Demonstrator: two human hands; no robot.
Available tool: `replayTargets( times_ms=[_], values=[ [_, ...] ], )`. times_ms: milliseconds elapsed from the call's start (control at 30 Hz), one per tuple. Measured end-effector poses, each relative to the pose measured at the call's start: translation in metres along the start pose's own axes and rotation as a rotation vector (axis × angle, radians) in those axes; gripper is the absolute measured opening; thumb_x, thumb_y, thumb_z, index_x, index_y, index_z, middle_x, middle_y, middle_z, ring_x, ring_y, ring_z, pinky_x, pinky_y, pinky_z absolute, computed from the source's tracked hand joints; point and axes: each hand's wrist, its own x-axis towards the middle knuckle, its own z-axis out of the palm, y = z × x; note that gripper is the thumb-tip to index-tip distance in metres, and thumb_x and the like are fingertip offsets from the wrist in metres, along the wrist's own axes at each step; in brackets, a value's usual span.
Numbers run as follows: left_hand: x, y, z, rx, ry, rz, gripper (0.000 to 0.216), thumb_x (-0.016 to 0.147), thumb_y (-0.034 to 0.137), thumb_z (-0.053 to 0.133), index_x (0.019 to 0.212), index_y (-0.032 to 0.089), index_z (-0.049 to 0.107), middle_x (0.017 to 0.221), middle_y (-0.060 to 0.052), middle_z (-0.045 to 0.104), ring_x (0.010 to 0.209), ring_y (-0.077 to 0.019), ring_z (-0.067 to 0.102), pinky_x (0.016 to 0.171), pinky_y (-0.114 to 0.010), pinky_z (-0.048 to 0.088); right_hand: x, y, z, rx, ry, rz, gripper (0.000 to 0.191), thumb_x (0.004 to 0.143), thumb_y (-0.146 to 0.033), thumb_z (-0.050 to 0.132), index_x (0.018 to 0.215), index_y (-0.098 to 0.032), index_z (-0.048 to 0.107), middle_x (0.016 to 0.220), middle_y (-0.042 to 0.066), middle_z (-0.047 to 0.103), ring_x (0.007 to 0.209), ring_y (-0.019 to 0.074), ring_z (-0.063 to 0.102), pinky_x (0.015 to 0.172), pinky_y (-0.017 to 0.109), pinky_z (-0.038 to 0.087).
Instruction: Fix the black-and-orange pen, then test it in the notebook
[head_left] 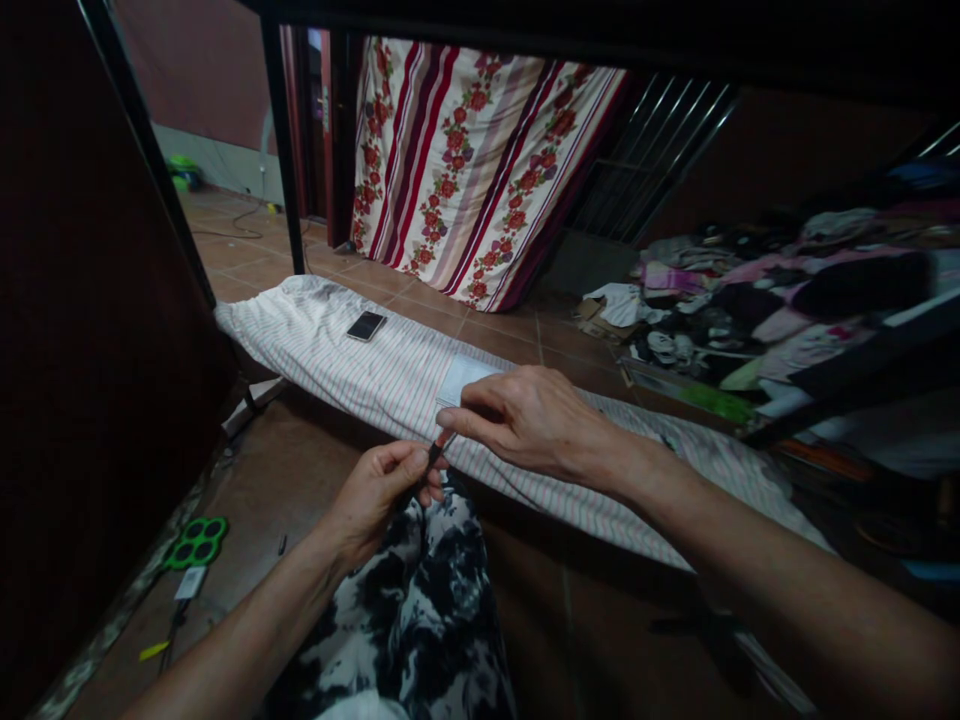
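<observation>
My left hand pinches a slim dark stick-like object between thumb and fingers, just above my knees. Its exact kind is too small to make out. From the right, my right hand reaches over with thumb and fingers closed at the upper end of that object. Most of what lies between its fingertips is hidden. Behind the right hand, a light blue flat pad or folded sheet rests on the striped cloth covering a long low surface. A dark-screened phone lies farther left on this cloth.
A green power strip with a cord and a small dark piece lie on the tiled floor to the left. Dark metal posts frame the space. Beyond hangs a floral striped curtain; piled clothes fill the right.
</observation>
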Motion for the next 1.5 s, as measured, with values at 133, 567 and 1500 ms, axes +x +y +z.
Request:
replayTargets(
  times_ms=[133,567,1500],
  values=[
    [0.000,0.003,0.002,-0.021,0.015,-0.008,0.024,0.068,0.033,0.072,0.073,0.010,0.066,0.063,0.000,0.059,0.052,-0.0058,0.051,0.055,-0.018,0.037,-0.001,0.006,0.004,0.195,0.083,-0.063,0.035,0.084,-0.045,0.051,0.101,-0.017,0.064,0.081,0.004,0.067,0.065,0.0136,0.057,0.056,0.024,0.036],
    [0.001,-0.001,0.002,0.007,-0.003,-0.014,0.026,0.069,0.035,0.071,0.076,0.010,0.067,0.063,-0.001,0.060,0.053,-0.0068,0.049,0.054,-0.019,0.035,0.001,0.013,0.006,0.227,-0.007,-0.160,0.026,0.086,-0.034,0.051,0.076,-0.015,0.065,0.062,0.001,0.061,0.055,0.0100,0.053,0.052,0.022,0.033],
    [0.005,0.006,0.004,-0.127,-0.135,-0.051,0.023,0.072,0.031,0.068,0.079,0.009,0.065,0.060,0.000,0.055,0.051,-0.0073,0.052,0.049,-0.017,0.036,0.004,0.011,0.019,0.581,0.173,-0.101,0.024,0.081,-0.011,0.052,0.101,-0.015,0.063,0.094,0.006,0.068,0.078,0.0119,0.062,0.064,0.022,0.047]
  ],
)
